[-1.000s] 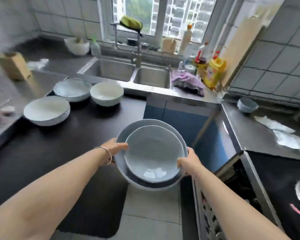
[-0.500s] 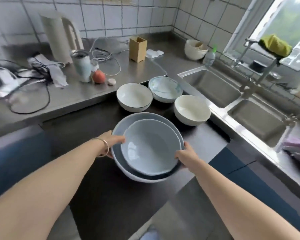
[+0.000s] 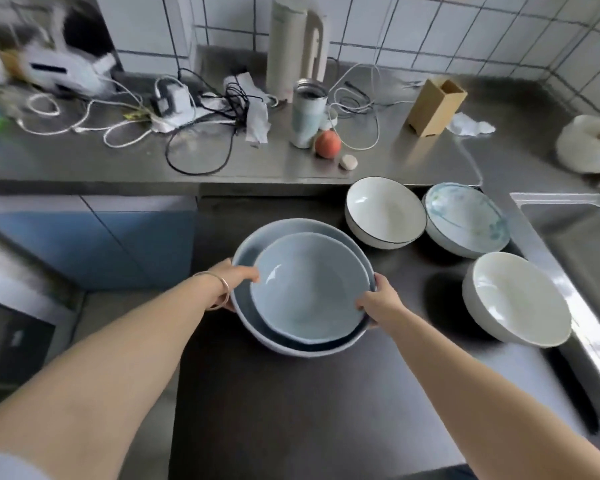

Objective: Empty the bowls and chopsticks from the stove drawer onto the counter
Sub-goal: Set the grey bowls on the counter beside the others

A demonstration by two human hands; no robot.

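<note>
Two blue bowls sat one inside the other. The small blue bowl (image 3: 309, 289) lay in the big blue bowl (image 3: 293, 344), and the person held the stack between both hands over the dark bench (image 3: 291, 410). The left hand (image 3: 234, 275) gripped the left rim, with its thumb curled over the edge and onto the small bowl. A thin bangle (image 3: 222, 289) ringed that wrist. The right hand (image 3: 378, 301) gripped the right rim, with its fingers curled round the edge. So the stack was right in the middle, one hand on each side. It could not be told whether the stack touched the bench.

To the right of the stack, three more bowls stood on the bench. A white bowl with a dark rim (image 3: 385, 213) was just behind, a patterned bowl (image 3: 465, 220) touched it, and a plain white bowl (image 3: 516, 299) stood nearer, beside the sink (image 3: 575, 244).

Farther back, on the steel bench (image 3: 84, 157), stood a tumbler (image 3: 307, 114), a peach (image 3: 327, 143), a tall kettle (image 3: 297, 46), a wooden holder (image 3: 437, 107) and tangled cables (image 3: 201, 140).
</note>
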